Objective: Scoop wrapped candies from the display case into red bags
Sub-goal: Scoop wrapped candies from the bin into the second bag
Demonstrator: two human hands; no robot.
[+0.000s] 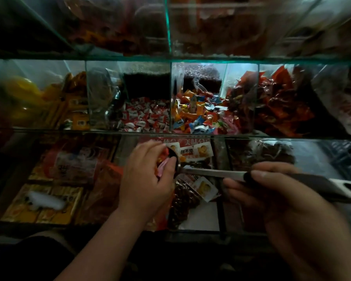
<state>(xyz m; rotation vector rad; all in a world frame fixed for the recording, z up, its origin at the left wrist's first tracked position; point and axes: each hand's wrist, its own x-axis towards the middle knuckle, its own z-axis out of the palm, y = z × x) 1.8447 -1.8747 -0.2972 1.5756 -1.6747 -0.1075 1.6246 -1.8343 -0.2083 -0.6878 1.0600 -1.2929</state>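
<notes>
**Light, slippery sweets kept on the scoop**

The right grip [272, 185] is curled round the scoop [211, 173] at its dark handle. The left grip [150, 175] is cupped over the bowl, fingers curled on the wrapped candies [163, 157], low before the display case [190, 136]. They are probably light and slick, so keep the scoop level.

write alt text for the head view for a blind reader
A person's right hand holds a long-handled scoop while the left hand grips wrapped candies at its bowl. Behind them, a dim glass display case is divided into filled compartments.
</notes>
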